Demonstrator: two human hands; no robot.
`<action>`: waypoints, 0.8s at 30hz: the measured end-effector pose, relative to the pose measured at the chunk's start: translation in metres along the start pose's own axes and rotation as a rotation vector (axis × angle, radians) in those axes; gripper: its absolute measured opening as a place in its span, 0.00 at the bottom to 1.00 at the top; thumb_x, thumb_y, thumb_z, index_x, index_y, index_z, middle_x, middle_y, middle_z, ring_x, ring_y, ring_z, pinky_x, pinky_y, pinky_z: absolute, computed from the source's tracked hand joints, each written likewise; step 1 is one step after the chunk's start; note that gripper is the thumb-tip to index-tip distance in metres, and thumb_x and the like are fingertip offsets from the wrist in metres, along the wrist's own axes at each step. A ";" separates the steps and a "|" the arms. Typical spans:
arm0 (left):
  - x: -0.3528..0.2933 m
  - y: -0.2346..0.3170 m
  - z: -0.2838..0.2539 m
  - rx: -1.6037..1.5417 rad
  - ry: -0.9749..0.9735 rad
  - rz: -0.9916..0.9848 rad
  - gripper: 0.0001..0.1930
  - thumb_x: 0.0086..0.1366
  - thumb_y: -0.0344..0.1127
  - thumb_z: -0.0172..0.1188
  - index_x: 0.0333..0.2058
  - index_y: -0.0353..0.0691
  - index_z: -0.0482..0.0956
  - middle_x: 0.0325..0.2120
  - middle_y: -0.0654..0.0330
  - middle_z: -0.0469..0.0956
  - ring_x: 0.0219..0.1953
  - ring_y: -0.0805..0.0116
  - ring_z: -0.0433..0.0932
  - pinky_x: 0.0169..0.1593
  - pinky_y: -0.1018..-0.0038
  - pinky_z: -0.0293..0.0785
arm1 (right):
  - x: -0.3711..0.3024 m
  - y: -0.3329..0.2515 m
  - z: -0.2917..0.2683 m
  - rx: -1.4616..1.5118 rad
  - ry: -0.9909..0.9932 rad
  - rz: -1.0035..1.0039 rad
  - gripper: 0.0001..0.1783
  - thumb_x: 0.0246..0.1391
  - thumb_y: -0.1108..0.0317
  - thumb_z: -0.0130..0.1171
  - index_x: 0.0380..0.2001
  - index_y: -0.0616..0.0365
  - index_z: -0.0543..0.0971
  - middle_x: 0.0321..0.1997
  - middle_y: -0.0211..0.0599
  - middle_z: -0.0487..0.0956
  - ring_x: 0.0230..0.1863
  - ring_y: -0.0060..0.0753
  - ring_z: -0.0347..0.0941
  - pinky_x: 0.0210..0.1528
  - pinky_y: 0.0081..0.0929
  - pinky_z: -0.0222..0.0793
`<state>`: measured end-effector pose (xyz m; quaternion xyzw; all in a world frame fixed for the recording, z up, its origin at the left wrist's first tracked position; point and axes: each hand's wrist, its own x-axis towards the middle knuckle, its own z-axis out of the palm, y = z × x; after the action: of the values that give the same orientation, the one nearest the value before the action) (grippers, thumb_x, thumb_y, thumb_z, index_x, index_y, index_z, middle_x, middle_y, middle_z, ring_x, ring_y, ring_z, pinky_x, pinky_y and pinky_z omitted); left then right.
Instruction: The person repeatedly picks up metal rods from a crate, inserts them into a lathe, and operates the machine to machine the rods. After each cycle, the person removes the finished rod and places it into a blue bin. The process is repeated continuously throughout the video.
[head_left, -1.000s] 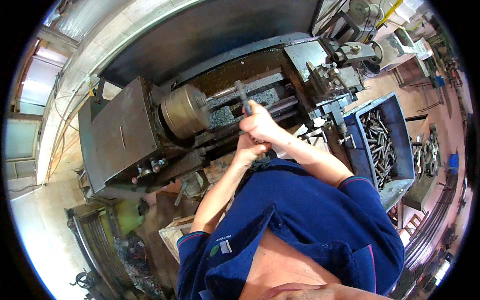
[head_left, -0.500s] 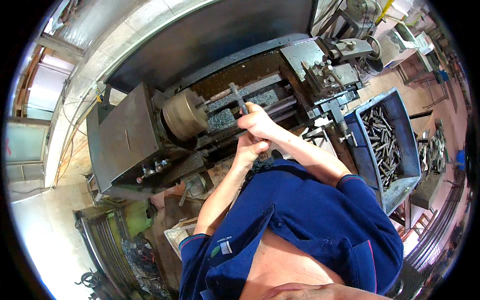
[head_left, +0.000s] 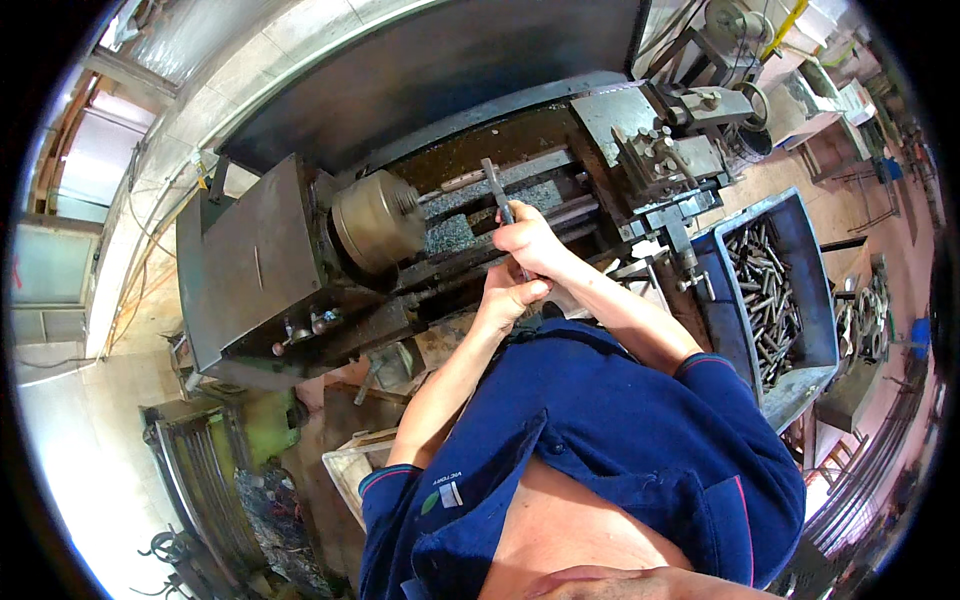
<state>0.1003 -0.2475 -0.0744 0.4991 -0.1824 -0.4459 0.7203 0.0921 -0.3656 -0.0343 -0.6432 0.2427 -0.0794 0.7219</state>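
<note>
My right hand (head_left: 527, 243) is closed round a slim, flat grey metal tool (head_left: 493, 180). Its bare end points away from me, over the bed of a lathe; I cannot make out its exact kind. Just below, my left hand (head_left: 514, 293) is closed on the near end of the same tool, which its fingers mostly hide. To the left is the round brass-coloured chuck (head_left: 372, 225), its jaws smeared as if turning. A thin pinkish rod (head_left: 462, 181) shows between chuck and tool; whether the chuck grips it I cannot tell.
Grey-blue metal chips (head_left: 450, 235) lie on the lathe bed. The tool post (head_left: 655, 150) stands to the right. A blue bin (head_left: 815, 260) beside it holds many dark metal pieces. The headstock (head_left: 250, 270) has levers in front, and a dark splash guard (head_left: 450, 65) rises behind.
Both hands and the tool have moved slightly right, the tool's end drawing off from the chuck. The chuck's jaws, clearer before, are now blurred. The view has shifted a little.
</note>
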 end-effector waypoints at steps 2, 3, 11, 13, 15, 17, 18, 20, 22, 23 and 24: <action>-0.003 -0.002 0.000 -0.033 0.024 0.010 0.25 0.41 0.41 0.71 0.34 0.31 0.73 0.26 0.61 0.75 0.28 0.74 0.74 0.32 0.80 0.70 | 0.000 0.002 0.002 -0.088 0.030 -0.016 0.12 0.30 0.69 0.52 0.22 0.62 0.67 0.19 0.31 0.66 0.24 0.25 0.61 0.26 0.25 0.59; -0.005 -0.003 -0.005 -0.050 0.020 0.012 0.24 0.41 0.39 0.71 0.34 0.32 0.72 0.26 0.62 0.74 0.30 0.74 0.73 0.33 0.80 0.70 | 0.001 0.003 0.007 -0.132 0.017 -0.048 0.13 0.30 0.69 0.51 0.24 0.61 0.65 0.20 0.29 0.63 0.25 0.24 0.58 0.25 0.24 0.56; -0.001 -0.001 -0.018 0.024 0.001 -0.047 0.22 0.41 0.37 0.71 0.34 0.34 0.72 0.27 0.64 0.74 0.30 0.75 0.73 0.34 0.80 0.69 | 0.008 0.001 0.013 -0.122 -0.026 -0.005 0.14 0.30 0.68 0.53 0.25 0.62 0.67 0.23 0.35 0.66 0.28 0.27 0.62 0.30 0.25 0.60; 0.003 0.003 -0.008 -0.014 -0.035 -0.019 0.22 0.41 0.36 0.71 0.33 0.34 0.72 0.27 0.64 0.74 0.30 0.75 0.73 0.33 0.81 0.69 | 0.005 -0.002 0.007 -0.143 0.015 -0.021 0.13 0.31 0.68 0.54 0.23 0.64 0.68 0.24 0.42 0.70 0.29 0.32 0.65 0.32 0.28 0.63; 0.007 0.003 -0.001 -0.017 -0.068 -0.016 0.22 0.41 0.36 0.71 0.33 0.35 0.72 0.27 0.64 0.74 0.30 0.75 0.73 0.33 0.81 0.69 | 0.001 -0.002 -0.002 -0.065 0.046 -0.015 0.12 0.31 0.69 0.54 0.23 0.64 0.69 0.23 0.38 0.69 0.27 0.29 0.64 0.31 0.26 0.63; 0.011 0.001 0.002 0.015 -0.099 -0.038 0.23 0.41 0.37 0.71 0.34 0.35 0.72 0.27 0.64 0.74 0.30 0.75 0.73 0.32 0.81 0.68 | 0.004 0.009 -0.011 -0.043 0.072 -0.017 0.12 0.31 0.69 0.54 0.24 0.63 0.69 0.23 0.37 0.69 0.27 0.28 0.64 0.31 0.26 0.63; 0.013 0.000 0.007 0.002 -0.111 -0.046 0.24 0.40 0.37 0.71 0.35 0.35 0.71 0.27 0.64 0.74 0.30 0.75 0.73 0.32 0.80 0.68 | 0.004 0.012 -0.015 -0.034 0.100 -0.058 0.10 0.32 0.71 0.53 0.24 0.61 0.69 0.21 0.32 0.68 0.26 0.26 0.63 0.29 0.25 0.61; 0.015 0.002 0.016 -0.021 -0.137 -0.064 0.25 0.40 0.37 0.71 0.37 0.35 0.71 0.27 0.65 0.74 0.31 0.76 0.72 0.33 0.80 0.68 | -0.001 0.019 -0.024 0.059 0.140 -0.037 0.10 0.32 0.73 0.51 0.25 0.59 0.68 0.21 0.27 0.66 0.25 0.20 0.60 0.26 0.20 0.56; 0.020 -0.015 0.011 0.227 -0.115 -0.024 0.28 0.38 0.38 0.71 0.38 0.35 0.70 0.28 0.64 0.74 0.31 0.75 0.73 0.35 0.79 0.70 | -0.011 0.021 -0.031 0.163 0.163 -0.023 0.10 0.33 0.74 0.50 0.26 0.57 0.68 0.22 0.26 0.67 0.25 0.19 0.61 0.26 0.19 0.56; 0.023 -0.024 0.007 0.350 -0.107 0.000 0.29 0.36 0.38 0.71 0.38 0.34 0.69 0.28 0.64 0.74 0.31 0.75 0.73 0.35 0.78 0.70 | -0.016 0.023 -0.033 0.307 0.156 -0.072 0.12 0.33 0.76 0.50 0.29 0.58 0.69 0.24 0.27 0.68 0.26 0.20 0.62 0.29 0.19 0.58; 0.023 -0.016 0.015 0.639 -0.011 0.013 0.31 0.33 0.32 0.69 0.39 0.32 0.67 0.28 0.62 0.74 0.31 0.76 0.72 0.38 0.78 0.71 | -0.025 0.022 -0.035 0.453 0.158 -0.120 0.15 0.32 0.77 0.49 0.31 0.59 0.70 0.26 0.28 0.70 0.27 0.20 0.64 0.31 0.18 0.60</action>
<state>0.0943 -0.2764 -0.0860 0.6966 -0.3202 -0.3641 0.5288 0.0504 -0.3827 -0.0516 -0.4702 0.2358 -0.2248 0.8202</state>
